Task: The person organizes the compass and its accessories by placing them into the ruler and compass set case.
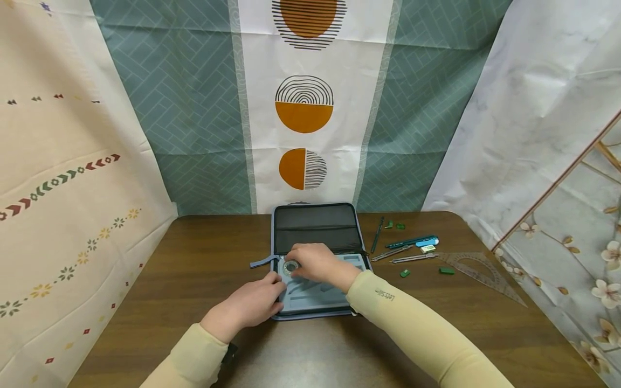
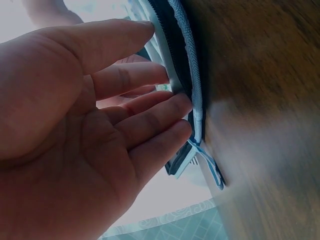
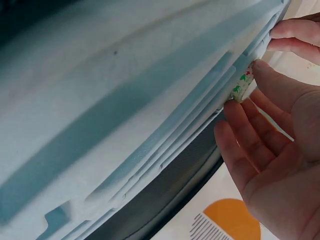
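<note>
While the right hand [image 1: 312, 260] pinches a small patterned ring [image 3: 242, 87] between thumb and fingers at the far-left corner of the pale blue tray [image 1: 317, 303], the left hand [image 1: 253, 302] has its fingers loosely extended, tips touching the left edge of the unzipped case [image 1: 315, 216]. Can't tell if the ring is fully seated in the tray. Right of the case on the worktop [image 1: 213, 253]: clear set square [image 1: 477, 277], two metal drawing instruments [image 1: 414, 258], dark pens [image 1: 410, 242], small green block [image 1: 447, 270].
</note>
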`<control>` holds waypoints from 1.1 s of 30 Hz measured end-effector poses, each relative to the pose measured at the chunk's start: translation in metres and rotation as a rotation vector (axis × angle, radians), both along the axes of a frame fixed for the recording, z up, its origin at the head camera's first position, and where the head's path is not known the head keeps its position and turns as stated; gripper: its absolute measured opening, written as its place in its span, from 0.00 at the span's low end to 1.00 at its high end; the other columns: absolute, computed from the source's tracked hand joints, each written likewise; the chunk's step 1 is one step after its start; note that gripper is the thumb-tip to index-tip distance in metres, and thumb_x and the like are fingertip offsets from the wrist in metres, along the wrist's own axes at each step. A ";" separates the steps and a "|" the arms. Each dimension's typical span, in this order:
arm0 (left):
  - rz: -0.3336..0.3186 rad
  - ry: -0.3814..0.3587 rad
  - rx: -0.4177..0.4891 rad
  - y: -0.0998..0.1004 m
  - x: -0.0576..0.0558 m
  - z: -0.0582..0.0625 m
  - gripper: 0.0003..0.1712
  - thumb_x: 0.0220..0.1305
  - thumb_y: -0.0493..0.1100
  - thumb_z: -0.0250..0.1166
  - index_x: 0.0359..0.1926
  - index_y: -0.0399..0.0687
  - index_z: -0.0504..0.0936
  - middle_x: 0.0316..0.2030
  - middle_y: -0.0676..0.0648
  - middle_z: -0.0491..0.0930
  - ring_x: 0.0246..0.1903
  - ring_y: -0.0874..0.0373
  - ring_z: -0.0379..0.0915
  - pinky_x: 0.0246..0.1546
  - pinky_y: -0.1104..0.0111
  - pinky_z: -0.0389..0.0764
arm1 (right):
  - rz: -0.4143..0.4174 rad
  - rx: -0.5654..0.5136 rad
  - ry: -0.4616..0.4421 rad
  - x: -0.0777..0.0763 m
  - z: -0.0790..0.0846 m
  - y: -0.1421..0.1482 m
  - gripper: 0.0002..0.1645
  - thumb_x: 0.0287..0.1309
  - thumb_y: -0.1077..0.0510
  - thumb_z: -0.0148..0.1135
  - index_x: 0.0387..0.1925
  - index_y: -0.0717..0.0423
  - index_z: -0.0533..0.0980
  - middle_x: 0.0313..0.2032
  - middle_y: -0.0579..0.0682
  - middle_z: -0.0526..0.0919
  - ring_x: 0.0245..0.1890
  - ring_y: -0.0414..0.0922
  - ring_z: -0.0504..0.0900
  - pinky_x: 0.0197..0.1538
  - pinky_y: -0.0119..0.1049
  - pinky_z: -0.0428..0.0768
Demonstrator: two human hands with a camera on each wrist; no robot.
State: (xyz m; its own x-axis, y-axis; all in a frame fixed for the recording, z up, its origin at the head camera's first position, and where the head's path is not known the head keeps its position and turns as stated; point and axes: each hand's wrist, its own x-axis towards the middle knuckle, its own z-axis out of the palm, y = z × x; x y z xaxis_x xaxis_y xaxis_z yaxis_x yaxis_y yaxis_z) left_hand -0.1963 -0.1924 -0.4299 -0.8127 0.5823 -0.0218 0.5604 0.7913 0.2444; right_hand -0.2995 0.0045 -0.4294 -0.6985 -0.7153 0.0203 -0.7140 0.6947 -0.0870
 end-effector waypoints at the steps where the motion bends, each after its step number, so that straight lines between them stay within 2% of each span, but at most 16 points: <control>1: -0.001 0.000 0.000 0.000 0.000 0.000 0.20 0.75 0.41 0.74 0.60 0.35 0.84 0.58 0.37 0.78 0.38 0.52 0.83 0.43 0.56 0.88 | -0.003 0.001 -0.001 0.000 0.000 0.000 0.26 0.68 0.49 0.80 0.65 0.45 0.86 0.58 0.44 0.87 0.51 0.42 0.88 0.53 0.41 0.86; 5: 0.000 0.000 0.002 0.000 0.000 0.000 0.20 0.75 0.41 0.74 0.60 0.34 0.84 0.58 0.37 0.78 0.38 0.52 0.83 0.43 0.56 0.88 | -0.012 0.001 -0.009 0.000 0.000 -0.001 0.26 0.68 0.49 0.79 0.66 0.45 0.86 0.58 0.44 0.87 0.55 0.42 0.87 0.56 0.43 0.86; 12: -0.017 0.020 -0.010 0.000 0.000 -0.001 0.17 0.75 0.40 0.74 0.58 0.35 0.84 0.59 0.36 0.77 0.35 0.52 0.83 0.39 0.57 0.87 | -0.005 -0.008 -0.022 -0.002 -0.002 0.000 0.26 0.69 0.49 0.79 0.66 0.45 0.86 0.57 0.43 0.87 0.47 0.40 0.86 0.50 0.39 0.85; 18: -0.015 0.015 -0.010 0.000 0.000 -0.001 0.17 0.75 0.40 0.73 0.58 0.35 0.84 0.59 0.36 0.77 0.36 0.51 0.84 0.40 0.56 0.88 | -0.008 -0.012 -0.035 -0.002 -0.002 0.001 0.26 0.69 0.49 0.79 0.66 0.45 0.86 0.56 0.43 0.86 0.49 0.40 0.86 0.52 0.38 0.85; 25: -0.006 0.006 -0.011 0.000 0.000 0.000 0.18 0.76 0.40 0.73 0.59 0.35 0.84 0.60 0.36 0.77 0.38 0.50 0.84 0.42 0.55 0.87 | 0.009 -0.011 -0.027 -0.001 -0.001 0.001 0.25 0.67 0.50 0.79 0.64 0.46 0.87 0.56 0.45 0.86 0.48 0.41 0.86 0.50 0.38 0.84; 33: -0.003 0.011 -0.007 0.000 0.001 0.000 0.18 0.75 0.40 0.73 0.60 0.34 0.84 0.60 0.36 0.77 0.37 0.50 0.84 0.41 0.55 0.87 | 0.005 -0.009 -0.027 -0.002 -0.001 0.000 0.25 0.68 0.50 0.79 0.64 0.45 0.87 0.57 0.44 0.86 0.54 0.43 0.87 0.55 0.40 0.85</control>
State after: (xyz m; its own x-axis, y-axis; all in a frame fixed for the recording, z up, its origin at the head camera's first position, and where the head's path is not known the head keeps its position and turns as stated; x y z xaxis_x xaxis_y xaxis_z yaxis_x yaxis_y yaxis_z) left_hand -0.1956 -0.1924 -0.4296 -0.8112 0.5845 -0.0174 0.5653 0.7915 0.2325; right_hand -0.3012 0.0044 -0.4306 -0.6954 -0.7186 0.0080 -0.7147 0.6904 -0.1121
